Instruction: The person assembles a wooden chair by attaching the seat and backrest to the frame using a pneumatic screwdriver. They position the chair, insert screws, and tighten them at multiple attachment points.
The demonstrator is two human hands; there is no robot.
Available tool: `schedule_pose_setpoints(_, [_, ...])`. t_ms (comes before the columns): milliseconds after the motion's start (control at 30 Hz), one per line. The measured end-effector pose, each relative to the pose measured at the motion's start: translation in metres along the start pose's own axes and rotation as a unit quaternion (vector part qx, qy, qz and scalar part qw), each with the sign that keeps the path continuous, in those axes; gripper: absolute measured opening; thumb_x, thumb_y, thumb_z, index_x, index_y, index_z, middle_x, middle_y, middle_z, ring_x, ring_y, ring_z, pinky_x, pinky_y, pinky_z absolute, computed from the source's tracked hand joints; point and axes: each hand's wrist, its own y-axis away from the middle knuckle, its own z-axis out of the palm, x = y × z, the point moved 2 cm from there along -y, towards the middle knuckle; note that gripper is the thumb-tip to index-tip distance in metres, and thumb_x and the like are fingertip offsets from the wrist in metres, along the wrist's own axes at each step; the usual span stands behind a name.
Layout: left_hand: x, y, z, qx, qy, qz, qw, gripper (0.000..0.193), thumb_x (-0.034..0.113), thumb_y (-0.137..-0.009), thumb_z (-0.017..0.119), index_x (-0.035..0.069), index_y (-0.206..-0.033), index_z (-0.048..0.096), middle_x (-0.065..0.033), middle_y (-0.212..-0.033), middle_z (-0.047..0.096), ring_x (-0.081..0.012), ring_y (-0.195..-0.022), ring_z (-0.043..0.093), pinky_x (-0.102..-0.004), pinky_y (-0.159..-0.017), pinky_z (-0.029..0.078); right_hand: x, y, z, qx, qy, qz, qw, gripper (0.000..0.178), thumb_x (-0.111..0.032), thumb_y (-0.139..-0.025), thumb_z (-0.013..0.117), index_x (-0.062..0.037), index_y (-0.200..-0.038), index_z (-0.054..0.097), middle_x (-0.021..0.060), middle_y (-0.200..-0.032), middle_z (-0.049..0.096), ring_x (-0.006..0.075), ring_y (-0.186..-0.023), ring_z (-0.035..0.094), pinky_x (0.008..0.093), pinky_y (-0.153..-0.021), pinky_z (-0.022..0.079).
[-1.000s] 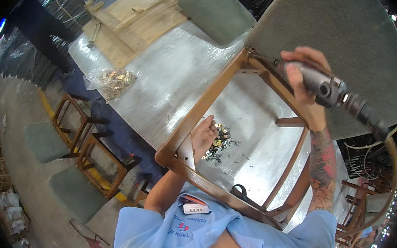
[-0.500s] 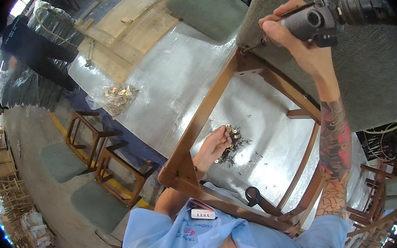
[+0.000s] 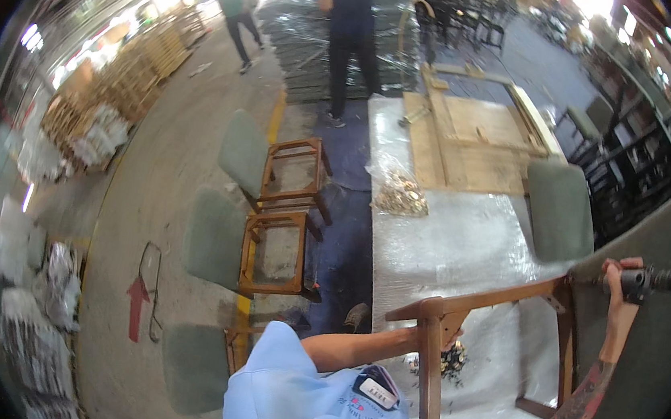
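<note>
My right hand (image 3: 623, 287) is wrapped round a dark grey power driver (image 3: 650, 280), held over the grey-green upholstered panel (image 3: 648, 361) of a chair. That chair lies on the table, with its brown wooden frame (image 3: 496, 299) toward me. My left arm reaches behind a leg of the frame. Only a sliver of my left hand (image 3: 455, 336) shows past that leg, beside a small pile of dark screws and brass-coloured hardware (image 3: 454, 363); its fingers are hidden.
Plastic film covers the table (image 3: 462, 238). On it are a bag of brass-coloured hardware (image 3: 401, 196), a wooden jig (image 3: 480, 130) and a loose grey-green panel (image 3: 559, 211). Several chairs (image 3: 275, 252) lie on the floor at left. A person in dark clothes (image 3: 352, 33) stands by wrapped stacks.
The view has swung left, bringing the floor and the chairs at left further into it. My right hand still holds the driver; my left hand is now mostly hidden behind the chair leg.
</note>
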Motion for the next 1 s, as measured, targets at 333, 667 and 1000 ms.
schedule_pose_setpoints(333, [0.009, 0.178, 0.060, 0.519, -0.171, 0.059, 0.836, 0.016, 0.027, -0.098, 0.062, 0.012, -0.095, 0.067, 0.0044, -0.080, 0.064, -0.0057, -0.072, 0.058, -0.0234, -0.065, 0.044, -0.087, 0.074, 0.025, -0.021, 0.041, 0.018, 0.999, 0.046, -0.017, -0.094, 0.065, -0.0061, -0.136, 0.050, 0.0137, -0.113, 0.064, 0.0196, -0.107, 0.061, 0.0317, -0.094, 0.044])
schedule_pose_setpoints(667, [0.108, 0.105, 0.219, 0.481, -0.330, 0.182, 0.792, 0.028, 0.036, -0.097, 0.064, 0.012, -0.080, 0.062, 0.0048, -0.072, 0.055, -0.0081, -0.064, 0.053, -0.0272, -0.060, 0.047, -0.135, 0.200, 0.128, -0.223, 0.046, 0.059, 0.972, 0.035, -0.005, -0.088, 0.069, -0.0001, -0.121, 0.058, 0.0142, -0.108, 0.065, 0.0216, -0.098, 0.064, 0.0327, -0.087, 0.052])
schedule_pose_setpoints(1000, [0.190, 0.182, 0.227, 0.464, -0.182, 0.368, 0.785, 0.034, 0.045, -0.091, 0.067, 0.015, -0.076, 0.060, 0.0041, -0.062, 0.058, -0.0120, -0.058, 0.056, -0.0315, -0.059, 0.049, -0.090, 0.207, 0.132, -0.239, 0.083, 0.086, 0.964, 0.036, -0.016, -0.085, 0.069, 0.0005, -0.114, 0.059, 0.0129, -0.103, 0.065, 0.0210, -0.097, 0.064, 0.0355, -0.087, 0.051])
